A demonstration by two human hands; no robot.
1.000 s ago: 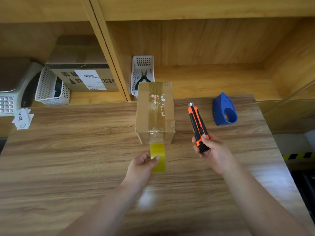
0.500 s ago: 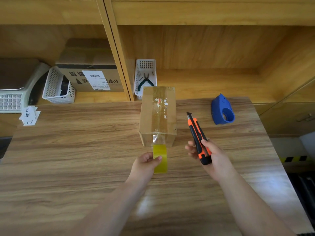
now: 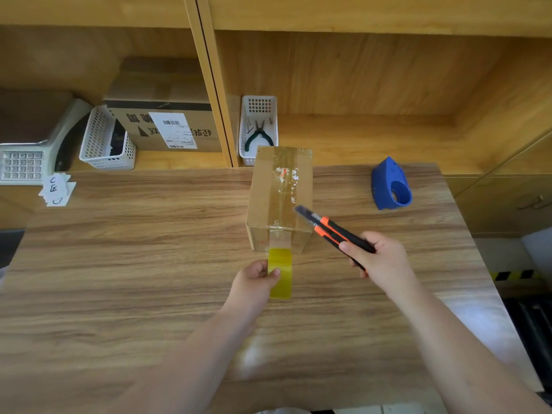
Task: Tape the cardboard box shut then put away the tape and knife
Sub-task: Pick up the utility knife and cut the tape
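A small cardboard box [image 3: 263, 204] stands on the wooden table [image 3: 149, 264], a strip of clear tape running along its top and down its near face. That strip leads to a yellowish tape roll [image 3: 282, 274] held edge-on just in front of the box by my left hand [image 3: 255, 282]. My right hand [image 3: 380, 261] grips an orange-and-black utility knife [image 3: 334, 230]. Its blade is out and points up-left over the box's near right top corner. The blade tip is blurred.
A blue tape dispenser [image 3: 391, 185] lies on the table at the back right. On the shelf behind stand a white basket with pliers [image 3: 259, 127], another white basket [image 3: 104, 140], a labelled carton [image 3: 167, 127] and a scale [image 3: 27, 150]. Paper slips [image 3: 56, 189] lie at the far left.
My right hand has swung the knife leftward, from beside the box to over its near right corner. The left hand keeps the tape roll in front of the box.
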